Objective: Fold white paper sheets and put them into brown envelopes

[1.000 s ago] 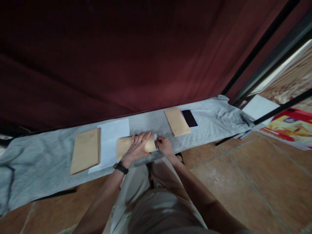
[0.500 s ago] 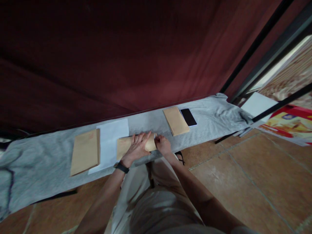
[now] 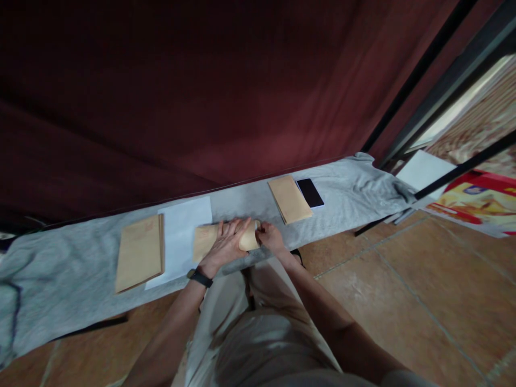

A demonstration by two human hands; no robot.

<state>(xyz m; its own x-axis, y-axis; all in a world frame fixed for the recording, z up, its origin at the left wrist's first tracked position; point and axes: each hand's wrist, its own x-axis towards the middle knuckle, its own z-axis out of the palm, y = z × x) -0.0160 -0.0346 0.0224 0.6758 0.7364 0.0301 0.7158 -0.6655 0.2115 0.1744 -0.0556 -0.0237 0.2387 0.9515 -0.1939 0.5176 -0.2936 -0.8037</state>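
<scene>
A brown paper envelope [image 3: 202, 243] lies near the front edge of the grey cloth, overlapping a white sheet at its left end. My left hand [image 3: 226, 243] rests flat across its middle with the fingers stretched out, pressing it down. At the right end my right hand [image 3: 271, 237] is closed, its fingertips pinching the envelope's edge, where the paper bulges up. A small bit of white shows at that end. My fingers hide whether anything else is between them.
Left of my hands, a stack of brown envelopes [image 3: 140, 252] partly covers white paper [image 3: 183, 228]. To the right lie more brown envelopes [image 3: 290, 200] beside a dark phone [image 3: 310, 192]. A dark red curtain [image 3: 242, 97] hangs behind the grey cloth [image 3: 80, 263]. A red-and-yellow box [image 3: 479, 201] stands far right.
The view has shifted very slightly. Both hands stay at the envelope, with hardly any visible movement of the right fingers at its end.
</scene>
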